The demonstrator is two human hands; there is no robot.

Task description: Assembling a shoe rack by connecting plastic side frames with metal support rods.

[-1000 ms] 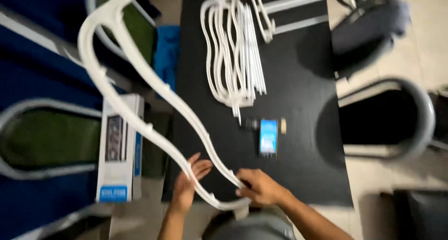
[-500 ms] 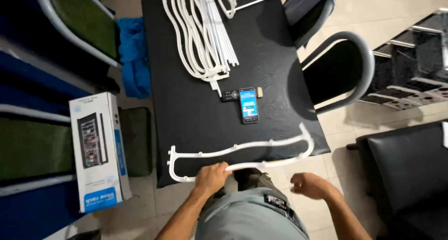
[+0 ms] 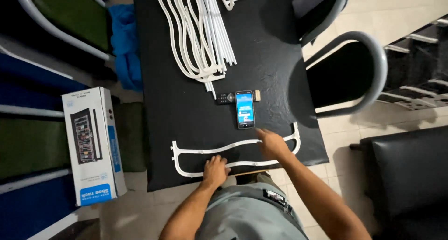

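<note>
A long white plastic frame piece (image 3: 205,150) lies flat across the near edge of a black table (image 3: 261,58). My left hand (image 3: 215,170) rests on its lower rail near the middle, fingers bent over it. To the right, my right hand (image 3: 271,144) presses on the frame's upper rail, fingers spread. A smartphone (image 3: 245,109) with a lit screen lies just beyond the frame, with a small dark remote-like item (image 3: 223,98) at its left. A pile of white curved frames and tubes (image 3: 198,32) sits at the far side of the table.
A white and blue product box (image 3: 91,144) stands on the floor at the left. A blue cloth (image 3: 123,46) hangs by the table's left edge. Black chairs with grey metal arms (image 3: 359,76) stand at the right, and green-cushioned chairs (image 3: 56,16) at the left.
The white frame piece, held up in the air a second ago, now lies flat on the table. My right hand has moved from below the table edge onto the frame.
</note>
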